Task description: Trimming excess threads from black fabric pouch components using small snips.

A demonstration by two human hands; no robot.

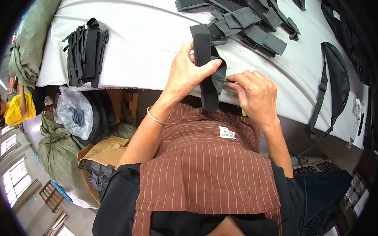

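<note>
A black fabric strap (202,51) is held upright over the table's near edge, its lower end hanging in front of my apron. My left hand (183,74) is closed around its middle, thumb pressed across the front. A second, folded flap of the dark cloth (219,77) sticks out on the right of that thumb. At the flap's edge my right hand (256,90) pinches with thumb and forefinger, the other fingers curled. What lies between those fingertips is small and dark, too small to name.
A loose pile of dark straps (252,22) lies on the white-covered table (132,45); a neater bundle (87,53) lies left. A black bag with a strap (335,77) rests right. Below left are a clear plastic bag (74,111), a cardboard box (105,152) and green sacks (61,147).
</note>
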